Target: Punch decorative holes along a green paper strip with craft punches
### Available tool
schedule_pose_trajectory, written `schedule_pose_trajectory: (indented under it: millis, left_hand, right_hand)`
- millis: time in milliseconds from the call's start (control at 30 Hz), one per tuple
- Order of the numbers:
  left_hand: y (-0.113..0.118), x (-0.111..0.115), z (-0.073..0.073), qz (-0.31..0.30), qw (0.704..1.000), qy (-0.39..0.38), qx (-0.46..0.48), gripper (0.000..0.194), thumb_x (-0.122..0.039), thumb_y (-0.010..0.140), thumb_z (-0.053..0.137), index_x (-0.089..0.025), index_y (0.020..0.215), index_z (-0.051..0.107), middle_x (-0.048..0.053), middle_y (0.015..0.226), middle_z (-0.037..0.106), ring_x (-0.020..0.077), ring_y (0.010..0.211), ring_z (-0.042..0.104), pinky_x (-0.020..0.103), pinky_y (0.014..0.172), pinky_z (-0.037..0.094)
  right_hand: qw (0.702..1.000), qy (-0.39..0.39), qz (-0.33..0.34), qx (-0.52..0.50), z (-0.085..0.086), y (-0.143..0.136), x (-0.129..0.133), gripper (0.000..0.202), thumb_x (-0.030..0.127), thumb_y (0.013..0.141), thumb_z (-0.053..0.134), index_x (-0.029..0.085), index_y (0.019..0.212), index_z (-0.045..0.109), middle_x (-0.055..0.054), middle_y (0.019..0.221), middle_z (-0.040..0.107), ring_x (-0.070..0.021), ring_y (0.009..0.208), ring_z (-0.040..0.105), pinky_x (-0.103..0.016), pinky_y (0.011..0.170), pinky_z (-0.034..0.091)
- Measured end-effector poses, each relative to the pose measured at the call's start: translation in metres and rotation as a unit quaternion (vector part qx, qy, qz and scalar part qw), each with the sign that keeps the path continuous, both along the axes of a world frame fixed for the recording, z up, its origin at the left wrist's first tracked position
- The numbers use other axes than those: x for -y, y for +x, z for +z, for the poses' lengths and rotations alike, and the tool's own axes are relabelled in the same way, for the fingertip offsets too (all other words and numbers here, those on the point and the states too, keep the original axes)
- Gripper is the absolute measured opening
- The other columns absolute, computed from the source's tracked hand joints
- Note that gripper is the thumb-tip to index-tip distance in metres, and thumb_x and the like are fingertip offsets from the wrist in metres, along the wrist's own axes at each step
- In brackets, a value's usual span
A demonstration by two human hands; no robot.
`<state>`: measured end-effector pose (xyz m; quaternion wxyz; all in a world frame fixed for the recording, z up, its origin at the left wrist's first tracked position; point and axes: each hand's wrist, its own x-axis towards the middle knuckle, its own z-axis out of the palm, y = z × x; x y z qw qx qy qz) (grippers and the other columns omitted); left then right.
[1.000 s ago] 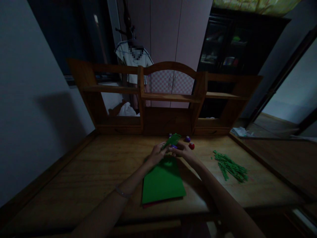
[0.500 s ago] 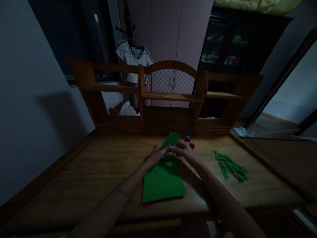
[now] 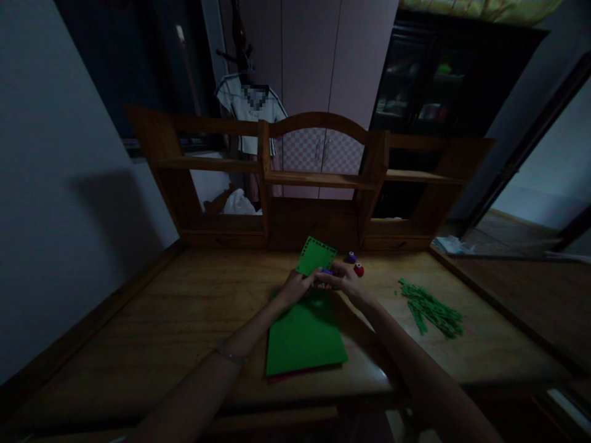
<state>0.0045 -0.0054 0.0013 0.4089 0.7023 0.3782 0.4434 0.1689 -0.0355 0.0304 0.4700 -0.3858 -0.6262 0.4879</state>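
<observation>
Now, left hand (image 3: pixel 298 285): pinching the green punched card's (image 3: pixel 316 255) lower edge.
Right hand (image 3: pixel 344 280): closed on a small purple punch (image 3: pixel 327 271) at that edge.
Open room: bare worktop (image 3: pixel 184 301) left of both hands.
Right of hands: green strips (image 3: pixel 431 309).

Dim room, little light. Wooden desk (image 3: pixel 138 320) w/ a shelf hutch (image 3: pixel 318 178) at the back, arched centre. Plain pale wall (image 3: pixel 55 203) on the left, dark window (image 3: pixel 138 55) above it. Behind: pink wardrobe (image 3: pixel 318 61), shirt on a hanger (image 3: pixel 249 107), dark glass-front cabinet (image 3: pixel 425 80). Doorway (image 3: pixel 545 172) at right.
</observation>
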Motion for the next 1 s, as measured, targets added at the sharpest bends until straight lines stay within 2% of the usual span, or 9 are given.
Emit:
schedule_pose_trajectory:
  millis: [233, 367, 533, 767, 900, 1000]
  left_hand:
    - [-0.0009, 0.0031, 0.0043, -0.002, 1.000, -0.009, -0.002, 0.038, -0.049, 0.082, 0.048, -0.015, 0.071, 0.063, -0.002, 0.048, 0.051, 0.0126, 0.046, 0.047, 0.024, 0.049, 0.037]
    - [-0.0015, 0.0051, 0.0078, 0.011, 0.999, -0.029, 0.026, 0.040, -0.051, 0.080, 0.050, -0.014, 0.075, 0.064, 0.001, 0.056, 0.058, 0.0132, 0.050, 0.050, 0.023, 0.048, 0.036]
    - [-0.0025, 0.0048, 0.0063, 0.020, 0.998, -0.051, 0.036, 0.046, -0.056, 0.079, 0.049, -0.013, 0.066, 0.062, 0.001, 0.052, 0.056, 0.0123, 0.047, 0.048, 0.023, 0.046, 0.034]
    - [-0.0040, 0.0024, 0.0033, 0.061, 0.996, -0.052, 0.040, 0.048, -0.058, 0.077, 0.050, -0.016, 0.055, 0.054, -0.002, 0.044, 0.048, 0.0108, 0.043, 0.044, 0.023, 0.047, 0.032]
    - [-0.0037, 0.0001, 0.0015, 0.077, 0.993, -0.071, 0.052, 0.048, -0.060, 0.076, 0.050, -0.016, 0.057, 0.055, -0.002, 0.044, 0.048, 0.0106, 0.042, 0.044, 0.023, 0.046, 0.033]
    - [-0.0030, -0.0015, -0.0004, 0.087, 0.992, -0.073, 0.063, 0.048, -0.060, 0.077, 0.049, -0.016, 0.061, 0.057, -0.001, 0.047, 0.051, 0.0107, 0.043, 0.046, 0.023, 0.046, 0.034]
  right_hand:
    - [1.000, -0.011, 0.000, 0.020, -0.0037, 0.0030, -0.0020, 0.034, 0.047, 0.070, 0.067, 0.019, 0.089, 0.062, -0.002, 0.080, 0.062, -0.0160, 0.072, 0.058, -0.025, 0.061, 0.044]
    - [1.000, -0.015, -0.005, 0.024, -0.0047, 0.0014, -0.0041, 0.037, 0.047, 0.068, 0.068, 0.017, 0.090, 0.063, -0.003, 0.082, 0.063, -0.0148, 0.069, 0.058, -0.025, 0.059, 0.044]
    - [0.999, -0.042, 0.001, 0.031, -0.0012, -0.0022, -0.0024, 0.041, 0.047, 0.063, 0.072, 0.016, 0.088, 0.063, -0.002, 0.077, 0.064, -0.0142, 0.066, 0.059, -0.025, 0.060, 0.045]
    - [0.997, -0.055, 0.011, 0.046, 0.0017, -0.0007, 0.0003, 0.039, 0.049, 0.063, 0.073, 0.015, 0.080, 0.063, -0.003, 0.073, 0.065, -0.0138, 0.064, 0.060, -0.024, 0.058, 0.045]
    - [0.996, -0.064, 0.035, 0.053, 0.0039, -0.0014, 0.0025, 0.037, 0.049, 0.069, 0.068, 0.015, 0.081, 0.064, -0.004, 0.073, 0.065, -0.0137, 0.062, 0.060, -0.025, 0.059, 0.046]
    - [0.996, -0.079, 0.027, 0.025, 0.0018, -0.0013, 0.0005, 0.037, 0.052, 0.075, 0.062, 0.015, 0.079, 0.063, -0.004, 0.069, 0.064, -0.0129, 0.057, 0.058, -0.025, 0.056, 0.045]
